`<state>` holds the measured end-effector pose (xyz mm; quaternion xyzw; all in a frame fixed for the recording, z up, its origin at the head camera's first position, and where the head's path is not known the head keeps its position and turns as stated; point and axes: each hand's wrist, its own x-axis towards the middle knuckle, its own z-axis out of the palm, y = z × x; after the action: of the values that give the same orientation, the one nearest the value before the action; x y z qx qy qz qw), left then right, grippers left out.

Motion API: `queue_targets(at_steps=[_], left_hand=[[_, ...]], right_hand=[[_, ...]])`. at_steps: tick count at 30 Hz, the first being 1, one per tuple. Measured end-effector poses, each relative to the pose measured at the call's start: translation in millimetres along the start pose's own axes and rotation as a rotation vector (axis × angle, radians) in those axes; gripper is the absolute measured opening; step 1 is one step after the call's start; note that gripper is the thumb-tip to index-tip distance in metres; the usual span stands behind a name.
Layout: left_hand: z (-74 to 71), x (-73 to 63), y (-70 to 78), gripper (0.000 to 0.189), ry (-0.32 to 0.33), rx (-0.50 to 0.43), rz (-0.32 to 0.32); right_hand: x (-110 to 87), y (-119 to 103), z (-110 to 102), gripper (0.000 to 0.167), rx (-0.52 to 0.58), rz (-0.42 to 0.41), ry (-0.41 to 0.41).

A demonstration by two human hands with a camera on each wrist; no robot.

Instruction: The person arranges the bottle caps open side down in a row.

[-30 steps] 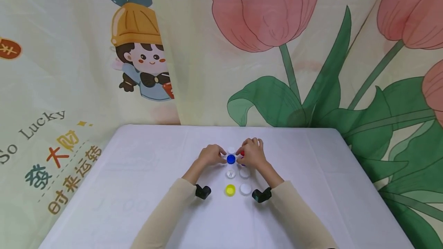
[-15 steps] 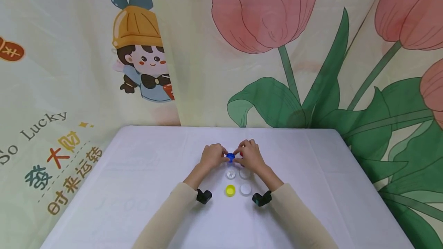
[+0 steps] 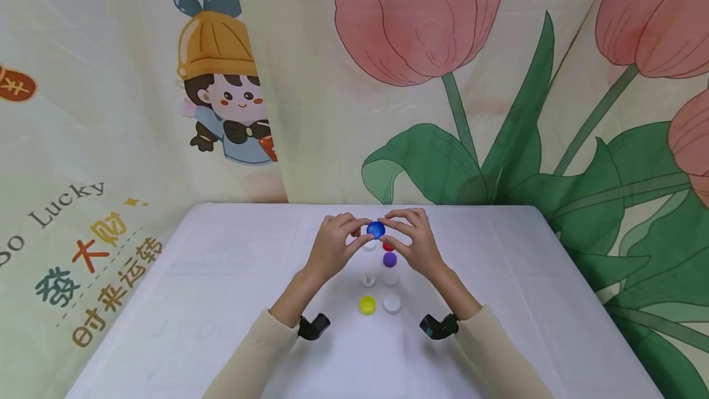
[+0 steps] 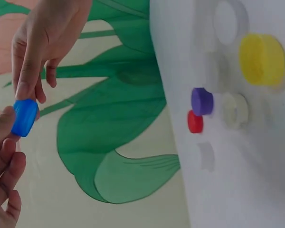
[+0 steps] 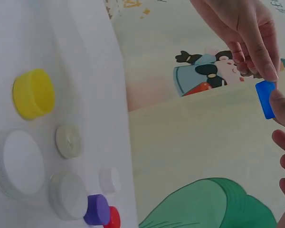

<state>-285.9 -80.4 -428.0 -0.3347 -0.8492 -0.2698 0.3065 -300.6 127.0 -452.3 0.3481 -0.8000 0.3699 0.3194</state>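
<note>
Between thumb and fingertips, the left hand (image 3: 331,248) pinches the left side of a blue cap (image 3: 376,229); the right hand (image 3: 416,244) pinches its right side the same way. The cap is clear of the white tabletop (image 3: 232,288), its round face toward the head camera. I cannot read any writing on it.

Two columns of caps stand midway between the tabletop's left and right edges. From the far edge, the left column runs: a small white cap (image 3: 369,247), a pale cap (image 3: 368,279) with a mark too small to read, and a yellow cap (image 3: 368,305). The right column runs: a red cap (image 3: 388,246), a purple cap (image 3: 390,260), a whitish cap (image 3: 390,278) and a large white cap (image 3: 392,304).

Beyond the far edge hangs a printed backdrop (image 3: 310,91). Past the tabletop's left edge it reads "So Lucky" (image 3: 66,205) in dark letters, then "發大财" (image 3: 91,255) in several colours, and "时来运转" (image 3: 130,274) in brown below a dashed line.
</note>
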Motion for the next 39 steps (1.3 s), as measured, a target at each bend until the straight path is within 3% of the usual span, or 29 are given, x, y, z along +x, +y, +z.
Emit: queue_targets(at_steps=[5,9,12,19,21,23,29,32,35,39], left_hand=[[-9.3,-0.9,13.0,0.032,0.058,-0.077,0.032],[-10.9,-1.4,17.6,0.032,0.054,-0.167,-0.027],[-10.7,-2.2,19.5,0.029,0.014,-0.294,-0.166],[-10.4,0.5,23.4,0.03,-0.177,-0.605,-0.67],[-10.6,1.7,24.7,0.032,-0.209,-0.662,-0.743],[-12.5,3.5,28.5,0.031,-0.223,-0.679,-0.772],[-12.0,4.6,34.8,0.025,-0.215,-0.661,-0.758],[-6.5,1.5,29.6,0.025,-0.192,-0.619,-0.706],[-6.5,0.8,29.2,0.022,-0.137,-0.531,-0.604],[-5.0,-0.9,26.5,0.021,-0.012,-0.393,-0.358]], right_hand=[[-1.2,-12.4,-13.1,0.036,0.016,-0.064,0.043],[-3.4,-15.0,-16.7,0.034,0.023,-0.058,0.049],[-5.5,-15.7,-18.3,0.034,0.027,-0.058,0.054],[-6.9,-16.9,-19.7,0.037,0.042,-0.088,0.071],[-6.7,-17.5,-20.1,0.038,0.042,-0.095,0.069],[-6.8,-18.1,-20.6,0.037,0.042,-0.1,0.065],[-9.6,-17.1,-20.6,0.034,0.044,-0.093,0.056],[-11.0,-15.8,-19.9,0.035,0.051,-0.076,0.045],[-12.7,-15.4,-19.5,0.036,0.092,0.001,-0.004],[-14.0,-17.6,-20.5,0.024,0.232,0.196,-0.117]])
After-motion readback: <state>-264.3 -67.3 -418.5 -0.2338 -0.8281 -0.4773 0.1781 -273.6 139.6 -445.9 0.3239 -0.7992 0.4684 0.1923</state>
